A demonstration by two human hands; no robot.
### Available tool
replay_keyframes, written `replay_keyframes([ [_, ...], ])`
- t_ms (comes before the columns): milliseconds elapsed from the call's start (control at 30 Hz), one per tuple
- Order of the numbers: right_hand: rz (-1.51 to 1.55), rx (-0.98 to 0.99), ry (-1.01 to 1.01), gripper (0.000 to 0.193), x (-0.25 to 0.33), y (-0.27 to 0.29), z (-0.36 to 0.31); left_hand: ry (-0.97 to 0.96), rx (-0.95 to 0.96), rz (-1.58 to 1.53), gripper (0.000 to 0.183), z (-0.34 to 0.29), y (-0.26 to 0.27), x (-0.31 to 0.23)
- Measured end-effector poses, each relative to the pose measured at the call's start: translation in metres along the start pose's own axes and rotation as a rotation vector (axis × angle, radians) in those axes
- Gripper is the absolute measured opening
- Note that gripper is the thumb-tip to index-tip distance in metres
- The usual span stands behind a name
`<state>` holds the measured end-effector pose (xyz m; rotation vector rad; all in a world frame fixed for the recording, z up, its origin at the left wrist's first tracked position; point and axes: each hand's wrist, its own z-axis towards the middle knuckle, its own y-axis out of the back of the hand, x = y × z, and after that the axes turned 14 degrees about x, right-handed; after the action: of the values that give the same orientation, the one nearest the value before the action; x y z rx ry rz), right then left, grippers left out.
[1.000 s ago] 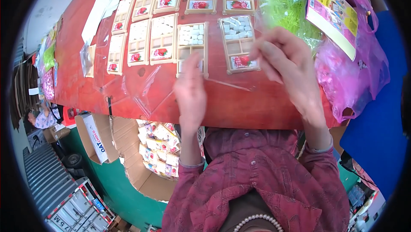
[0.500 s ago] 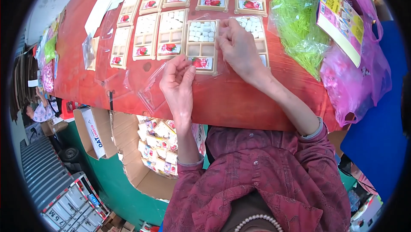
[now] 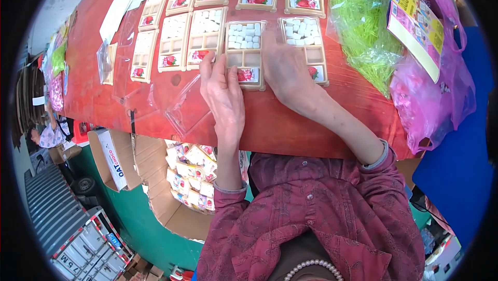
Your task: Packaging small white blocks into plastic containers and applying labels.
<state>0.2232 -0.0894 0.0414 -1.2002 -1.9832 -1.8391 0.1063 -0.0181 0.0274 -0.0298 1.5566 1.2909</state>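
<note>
the cream compartment tray (image 3: 245, 53) lies flat on the red counter (image 3: 290, 120), a little above the middle of the frame, in a row with like trays to its left and right. its upper cells hold small white cubes (image 3: 244, 36); a red picture label sits at its near end. it looks to be thin moulded plastic or card: light, fairly stiff along the rim but likely to flex, and the loose cubes would spill if it tipped, so it is best taken by both long edges and kept level.

the left hand (image 3: 224, 94) lies palm down, fingers stretched out and close together, with the fingertips on the tray's left edge; it grips nothing. the right hand (image 3: 285, 71) is also flat and spread, resting on the tray's right edge and partly over the neighbouring tray (image 3: 307, 47); nothing is closed in it either.

a clear plastic bag (image 3: 184, 107) lies crumpled on the counter just left of the left hand. a bag of green shreds (image 3: 363, 32) and a pink bag (image 3: 430, 94) sit at the right of the frame.
</note>
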Motion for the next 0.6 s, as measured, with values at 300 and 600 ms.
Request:
replay_keyframes([
  [300, -0.165, -0.054, 0.027, 0.022, -0.001, -0.008, 0.004, -0.156, 0.032, 0.09, 0.023, 0.004, -0.011, -0.003],
  [600, -0.47, -0.085, -0.07, 0.032, 0.0, -0.014, 0.006, -0.223, 0.12, 0.168, 0.028, 0.012, -0.023, -0.003],
])
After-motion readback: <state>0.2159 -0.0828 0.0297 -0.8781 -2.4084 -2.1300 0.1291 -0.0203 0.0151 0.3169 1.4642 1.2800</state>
